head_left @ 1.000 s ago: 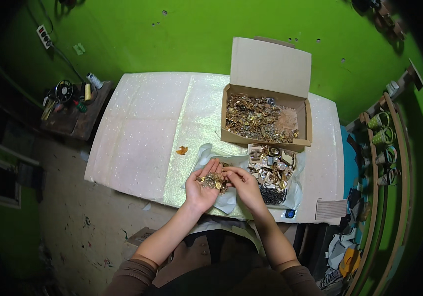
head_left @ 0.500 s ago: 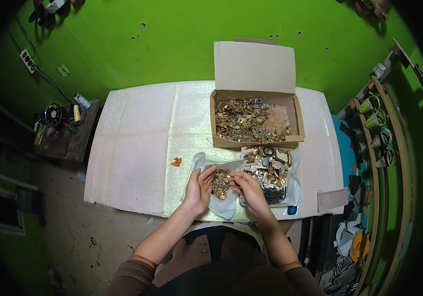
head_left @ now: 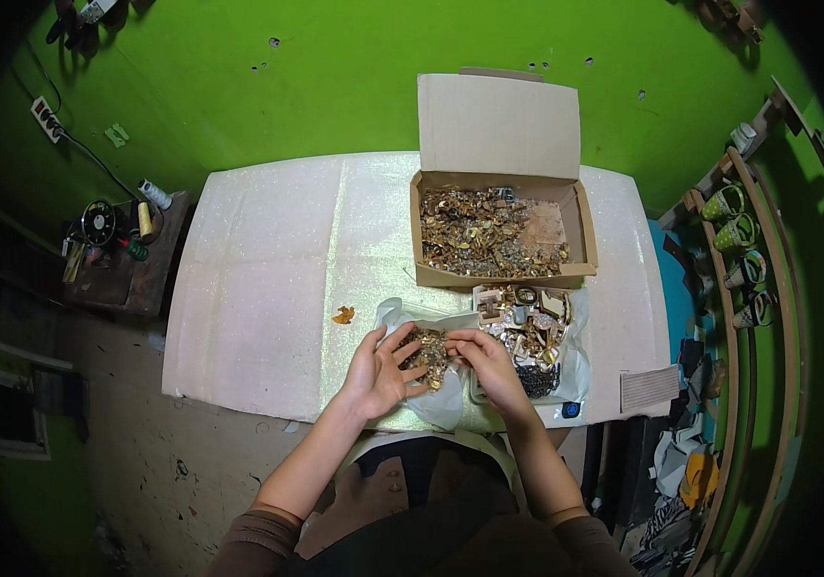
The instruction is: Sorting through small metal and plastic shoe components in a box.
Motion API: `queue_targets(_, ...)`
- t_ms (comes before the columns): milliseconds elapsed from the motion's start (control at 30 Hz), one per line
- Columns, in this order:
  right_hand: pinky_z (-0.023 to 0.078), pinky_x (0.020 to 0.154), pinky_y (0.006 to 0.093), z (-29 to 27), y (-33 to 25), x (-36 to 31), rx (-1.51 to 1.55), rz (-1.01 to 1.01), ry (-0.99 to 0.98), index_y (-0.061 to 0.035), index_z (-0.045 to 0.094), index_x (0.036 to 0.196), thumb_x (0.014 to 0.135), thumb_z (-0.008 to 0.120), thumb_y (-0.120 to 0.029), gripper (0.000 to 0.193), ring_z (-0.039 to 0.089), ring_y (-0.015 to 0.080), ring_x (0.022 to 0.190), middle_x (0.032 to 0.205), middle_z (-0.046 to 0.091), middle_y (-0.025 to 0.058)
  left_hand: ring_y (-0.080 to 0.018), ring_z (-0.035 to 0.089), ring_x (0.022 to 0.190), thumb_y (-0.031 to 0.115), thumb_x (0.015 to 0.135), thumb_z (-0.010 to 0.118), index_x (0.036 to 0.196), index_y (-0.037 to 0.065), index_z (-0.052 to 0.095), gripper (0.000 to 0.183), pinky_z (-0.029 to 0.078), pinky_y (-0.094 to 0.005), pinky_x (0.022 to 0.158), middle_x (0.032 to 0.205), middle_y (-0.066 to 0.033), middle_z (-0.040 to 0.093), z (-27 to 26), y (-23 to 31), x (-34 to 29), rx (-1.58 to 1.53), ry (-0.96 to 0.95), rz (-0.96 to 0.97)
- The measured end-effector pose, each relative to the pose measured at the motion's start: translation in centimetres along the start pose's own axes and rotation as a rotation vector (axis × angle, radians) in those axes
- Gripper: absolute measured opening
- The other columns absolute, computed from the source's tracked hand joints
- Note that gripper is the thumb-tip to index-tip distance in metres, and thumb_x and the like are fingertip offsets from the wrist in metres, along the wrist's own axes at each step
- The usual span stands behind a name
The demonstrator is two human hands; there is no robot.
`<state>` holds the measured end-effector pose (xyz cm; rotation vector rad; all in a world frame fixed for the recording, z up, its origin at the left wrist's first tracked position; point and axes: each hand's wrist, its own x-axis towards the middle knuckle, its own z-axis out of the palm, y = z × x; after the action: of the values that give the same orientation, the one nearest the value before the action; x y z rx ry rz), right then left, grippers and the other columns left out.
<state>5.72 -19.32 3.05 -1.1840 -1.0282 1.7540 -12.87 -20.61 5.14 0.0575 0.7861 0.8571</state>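
My left hand (head_left: 379,376) is palm up with its fingers spread, over the left side of a pile of small gold and silver metal pieces (head_left: 431,348). This pile lies on white plastic wrapping (head_left: 443,409) near the table's front edge. My right hand (head_left: 489,364) is at the pile's right side, thumb and fingertips pinched together; whatever they hold is too small to make out. Just right of that hand, a lined tray (head_left: 570,368) bears larger gold and silver buckle-like fittings (head_left: 530,330), with a dark beaded or chain-like heap (head_left: 538,381) at its near end.
Behind the trays stands an open cardboard box (head_left: 498,281) of mixed metal pieces, its lid raised. An orange leaf-shaped piece (head_left: 343,314) lies left on the pale table (head_left: 258,288). A corrugated card (head_left: 649,388) and a small dark-blue object (head_left: 570,410) lie right.
My left hand has turned more palm up, its fingers spreading and lowering toward the pile. My right hand stays pinched in nearly the same place. The view has shifted slightly.
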Motion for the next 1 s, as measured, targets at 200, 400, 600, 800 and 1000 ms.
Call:
queue_targets(200, 0.041, 0.081, 0.0229, 0.1, -0.3, -0.3, -0.175, -0.067, -0.03, 0.0003, 0.053, 0.109, 0.088, 0.046, -0.008, 0.023, 0.053, 0.0104, 0.09, 0.099, 0.059, 0.0057, -0.0375, 0.035, 0.115, 0.049, 0.087, 0.03, 0.138, 0.024, 0.021, 0.057, 0.027, -0.0553, 0.095, 0.139, -0.0092, 0.02, -0.4, 0.4, -0.6, 0.068, -0.167, -0.054)
queue_targets(400, 0.04, 0.083, 0.0238, 2.1, -0.1, -1.0, -0.185, -0.127, -0.33, -0.0005, 0.054, 0.109, 0.088, 0.047, -0.008, 0.023, 0.053, 0.011, 0.093, 0.103, 0.057, 0.0054, -0.0313, 0.016, 0.13, 0.05, 0.088, 0.029, 0.14, 0.023, 0.013, 0.06, 0.015, -0.0569, 0.1, 0.145, -0.008, 0.008, 0.4, -0.3, -0.7, 0.045, -0.238, -0.073)
queue_targets(600, 0.042, 0.078, 0.0235, 1.6, 1.3, -0.1, -0.315, -0.159, -0.029, -0.0007, 0.055, 0.108, 0.087, 0.048, -0.009, 0.023, 0.054, 0.0117, 0.09, 0.098, 0.059, 0.0065, -0.0188, 0.033, 0.12, 0.04, 0.091, 0.03, 0.138, 0.017, 0.023, 0.052, 0.025, -0.0494, 0.099, 0.137, -0.0077, 0.029, 0.5, 0.4, -1.9, 0.201, -0.065, 0.061)
queue_targets(800, 0.046, 0.075, 0.0336, 1.6, -0.6, -1.1, -0.791, -0.339, -0.003, 0.0022, 0.057, 0.1, 0.08, 0.047, -0.003, 0.022, 0.058, 0.028, 0.081, 0.092, 0.058, 0.017, -0.0174, 0.049, 0.105, 0.028, 0.09, 0.039, 0.121, 0.006, 0.049, 0.039, 0.037, -0.0291, 0.092, 0.118, -0.0085, 0.052, -1.4, 1.4, -2.3, 1.136, -0.037, 0.417)
queue_targets(1000, 0.045, 0.078, 0.0387, 2.3, 3.5, -0.6, -1.16, -0.55, -0.368, -0.0003, 0.059, 0.094, 0.074, 0.045, -0.001, 0.024, 0.057, 0.0317, 0.083, 0.09, 0.059, 0.0165, -0.0323, 0.056, 0.091, 0.026, 0.078, 0.046, 0.103, 0.006, 0.06, 0.035, 0.041, -0.0424, 0.083, 0.097, -0.0161, 0.061, -1.8, -1.0, -1.5, 1.917, 0.12, 0.618)
